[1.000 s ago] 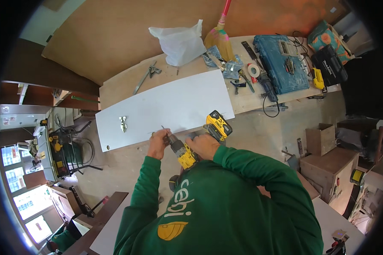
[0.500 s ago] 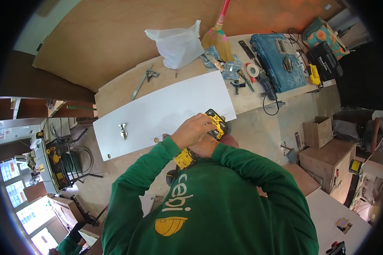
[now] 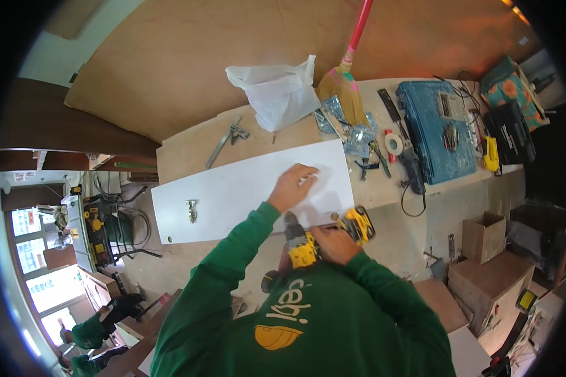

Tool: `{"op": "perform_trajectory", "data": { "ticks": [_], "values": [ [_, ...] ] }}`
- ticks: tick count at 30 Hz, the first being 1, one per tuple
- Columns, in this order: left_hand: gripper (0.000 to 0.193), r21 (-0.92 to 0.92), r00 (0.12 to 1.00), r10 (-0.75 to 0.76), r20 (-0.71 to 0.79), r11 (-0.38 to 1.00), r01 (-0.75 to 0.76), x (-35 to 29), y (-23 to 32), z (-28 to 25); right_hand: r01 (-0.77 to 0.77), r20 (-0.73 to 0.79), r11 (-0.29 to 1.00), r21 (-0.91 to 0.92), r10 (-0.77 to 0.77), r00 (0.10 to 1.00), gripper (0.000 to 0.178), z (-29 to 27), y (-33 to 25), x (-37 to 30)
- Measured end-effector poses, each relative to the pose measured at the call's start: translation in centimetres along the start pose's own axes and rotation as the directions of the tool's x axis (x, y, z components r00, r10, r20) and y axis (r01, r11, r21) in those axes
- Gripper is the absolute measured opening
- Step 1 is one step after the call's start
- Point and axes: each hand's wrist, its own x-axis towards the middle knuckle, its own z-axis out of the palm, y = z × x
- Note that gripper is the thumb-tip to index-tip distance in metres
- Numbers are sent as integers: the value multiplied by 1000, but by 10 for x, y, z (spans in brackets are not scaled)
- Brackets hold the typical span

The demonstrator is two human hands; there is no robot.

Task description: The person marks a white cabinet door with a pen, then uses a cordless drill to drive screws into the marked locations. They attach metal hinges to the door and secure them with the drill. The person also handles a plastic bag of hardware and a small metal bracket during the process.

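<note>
My right hand (image 3: 335, 245) is wrapped around the handle of a yellow-and-black cordless drill (image 3: 304, 250). It is held close to my chest at the near edge of a long white board (image 3: 251, 195), its chuck toward the board and its battery out to the right. Over the right part of the board, my left hand (image 3: 291, 187) is open, thumb and forefinger curved with a gap between them. Toward the board's left end lies a shiny metal hinge (image 3: 191, 211). Round holes (image 3: 169, 239) sit along the near edge.
Behind the board are a combination square (image 3: 227, 142), a white plastic bag (image 3: 277, 94) and a broom (image 3: 344, 88). To the right lie a tape roll (image 3: 393, 144), a corded power tool (image 3: 412, 169) and a blue tool case (image 3: 435, 132). Wooden boxes (image 3: 490, 289) stand at lower right.
My left hand has come off the drill's battery end and now sits apart over the board. The drill, in my right hand, has swung so its battery points further right. The view has shifted.
</note>
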Motion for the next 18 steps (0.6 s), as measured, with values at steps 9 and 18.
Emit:
{"op": "perform_trajectory", "data": {
  "ticks": [9,18],
  "values": [
    [38,91,671,-520,-529,751,654,120,-308,15,-650,-59,616,445,745,665,69,24,91,-166],
    [32,-446,432,-883,-184,467,764,105,-284,17,-535,-38,338,774,869,493,68,40,102,-257]
  ]
}}
